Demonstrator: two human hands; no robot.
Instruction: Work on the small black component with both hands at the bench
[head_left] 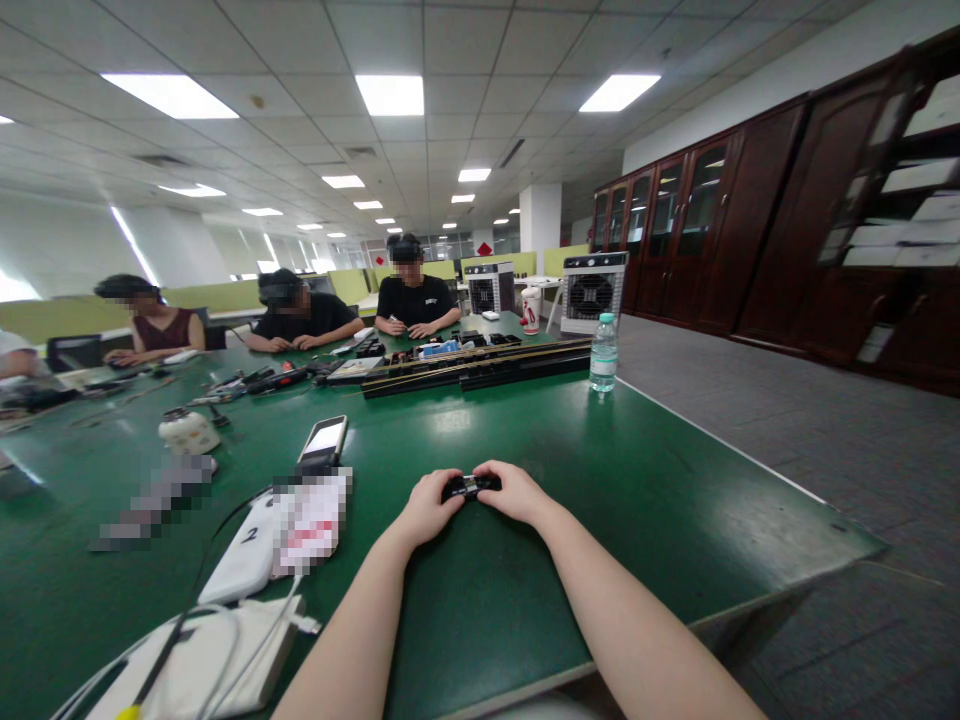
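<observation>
Between both hands, low over the green table (pixel 660 470), is a small dark oblong device (pixel 471 487) with a lighter patch in its middle; its exact kind is too small to tell. My left hand (pixel 431 508) is closed round its left end, thumb at the near side and fingers at the far side. My right hand (pixel 516 492) grips the right end in the same way. The fingers cover both ends of the device.
A water bottle (pixel 604 355) stands at the right back, beside long dark rails (pixel 525 365). To my left lie a phone (pixel 324 440), a white power bank (pixel 244 550), cables and a white pouch (pixel 217 655). A round white jar (pixel 187 430) sits farther left. Several people sit across the table.
</observation>
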